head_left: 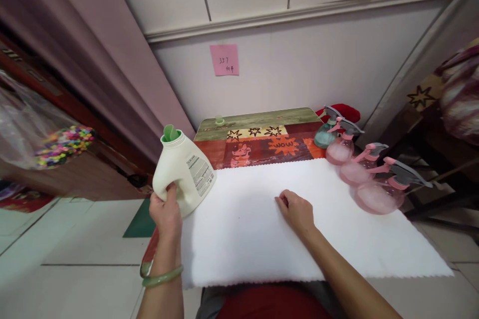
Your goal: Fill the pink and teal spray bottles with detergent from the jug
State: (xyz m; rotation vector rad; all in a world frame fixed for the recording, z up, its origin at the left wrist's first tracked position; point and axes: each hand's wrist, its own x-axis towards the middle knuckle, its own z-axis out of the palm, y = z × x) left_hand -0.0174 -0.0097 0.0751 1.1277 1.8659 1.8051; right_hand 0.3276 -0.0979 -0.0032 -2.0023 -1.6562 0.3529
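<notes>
My left hand (167, 212) is closed around the handle of a cream-coloured detergent jug (189, 172) at the table's left side. The jug has a green pouring spout (171, 133) in its uncovered neck and a printed label facing right. My right hand (297, 209) rests over the white cloth (247, 229) with its fingers curled in and nothing visible in them. A row of spray bottles lines the cloth's right side: several with pink, see-through bodies, the nearest pink spray bottle (379, 197) being closest to my right hand, and a teal spray bottle (325, 134) at the far end.
The table (258, 152) has a patterned red and green top and stands against a white wall. A small green cap (219, 121) lies near its back edge. A pink paper note (224, 60) is stuck on the wall. Clear bags with colourful bits (65, 147) hang at the left.
</notes>
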